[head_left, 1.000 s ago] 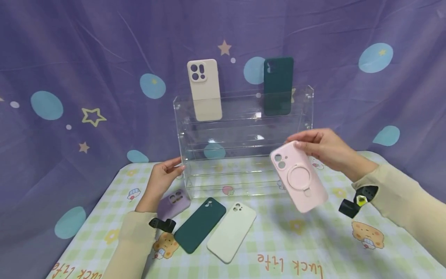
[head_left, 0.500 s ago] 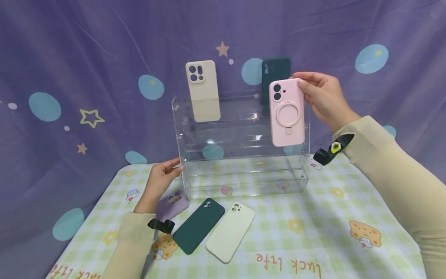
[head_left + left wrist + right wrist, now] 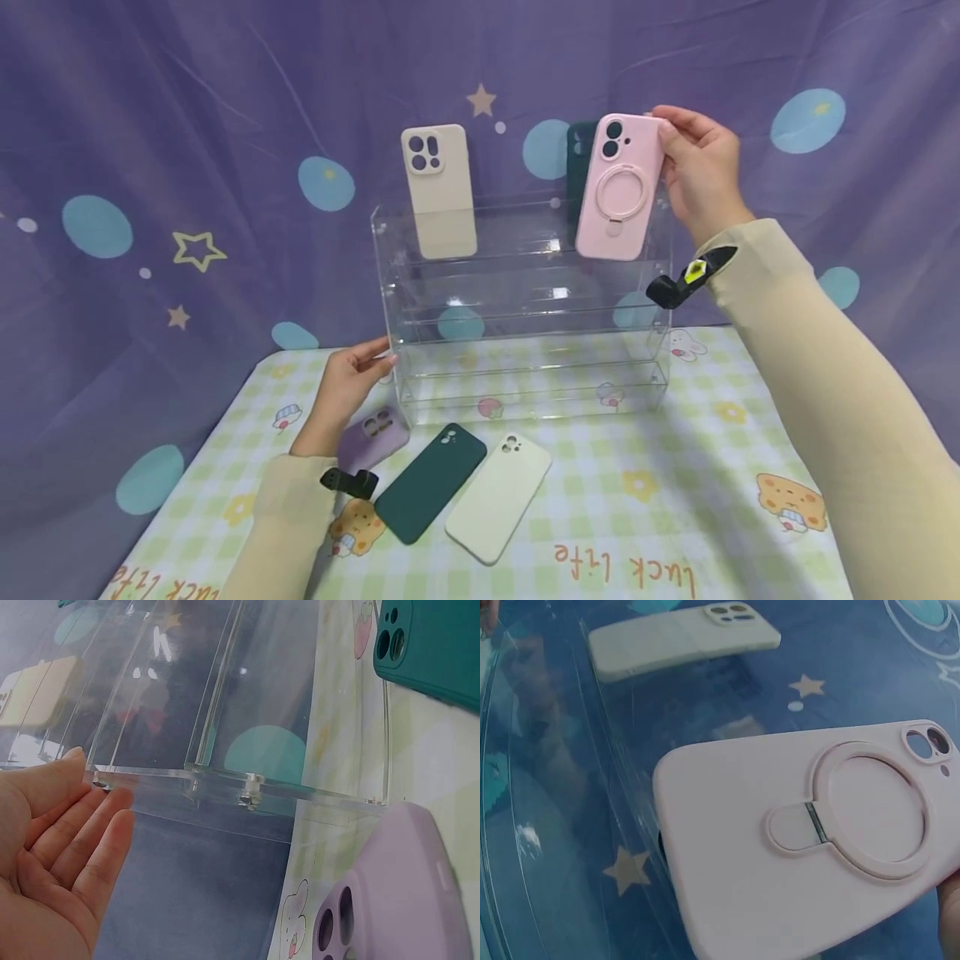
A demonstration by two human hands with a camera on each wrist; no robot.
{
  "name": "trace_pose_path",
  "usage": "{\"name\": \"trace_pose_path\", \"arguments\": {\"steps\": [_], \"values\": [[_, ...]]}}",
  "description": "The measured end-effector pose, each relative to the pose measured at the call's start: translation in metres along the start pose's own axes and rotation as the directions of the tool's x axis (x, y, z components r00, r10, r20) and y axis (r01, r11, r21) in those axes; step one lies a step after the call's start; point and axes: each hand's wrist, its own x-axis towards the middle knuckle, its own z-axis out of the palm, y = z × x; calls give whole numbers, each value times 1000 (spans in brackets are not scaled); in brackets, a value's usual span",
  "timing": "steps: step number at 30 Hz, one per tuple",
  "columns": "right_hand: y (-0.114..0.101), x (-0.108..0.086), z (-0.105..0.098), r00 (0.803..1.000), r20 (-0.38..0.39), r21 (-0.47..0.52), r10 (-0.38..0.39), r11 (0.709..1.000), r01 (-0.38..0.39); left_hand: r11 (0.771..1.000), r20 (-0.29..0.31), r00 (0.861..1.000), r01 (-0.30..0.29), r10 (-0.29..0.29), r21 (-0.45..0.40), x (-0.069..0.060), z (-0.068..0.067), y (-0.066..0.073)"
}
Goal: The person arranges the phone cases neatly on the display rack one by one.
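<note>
My right hand (image 3: 701, 171) pinches a pink phone case (image 3: 620, 187) by its upper right edge, in front of a dark green case (image 3: 579, 167) that it partly covers at the top of the clear acrylic rack (image 3: 517, 292). In the right wrist view the pink case (image 3: 735, 825) fills much of the picture, its ring towards the camera. My left hand (image 3: 347, 387) holds the rack's left side panel; the left wrist view shows the thumb and fingertips of this hand (image 3: 64, 847) at its edge. A cream case (image 3: 442, 196) stands in the rack's top tier at the left.
On the checked tablecloth (image 3: 585, 483), before the rack, lie a purple case (image 3: 367, 446), a second dark green case (image 3: 429, 483) and a pale case (image 3: 498, 498). A purple curtain (image 3: 225, 100) hangs behind the rack.
My right hand has lifted the pink case from low beside the rack up to its top tier, and it now covers much of the upright green case. My left hand has stayed at the side panel.
</note>
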Motion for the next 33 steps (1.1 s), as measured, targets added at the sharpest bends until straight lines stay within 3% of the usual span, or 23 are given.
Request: {"name": "trace_pose_path", "arguments": {"steps": [6,11,23,33], "values": [[10,5,-5,993,-59,-9,-100,995,100,1000,4,1000,-25,25,-7,-1,0,2],[11,7,-6,988,-63,17,-141,990,142,1000,0,1000,-19,19,0,-2,-1,3],[22,2,-9,997,-12,-118,-82,990,80,1000,-4,1000,-16,16,-26,-3,0,4],[28,-15,-15,999,42,-327,-32,944,44,1000,-2,1000,-12,12,-9,-6,0,6]]}}
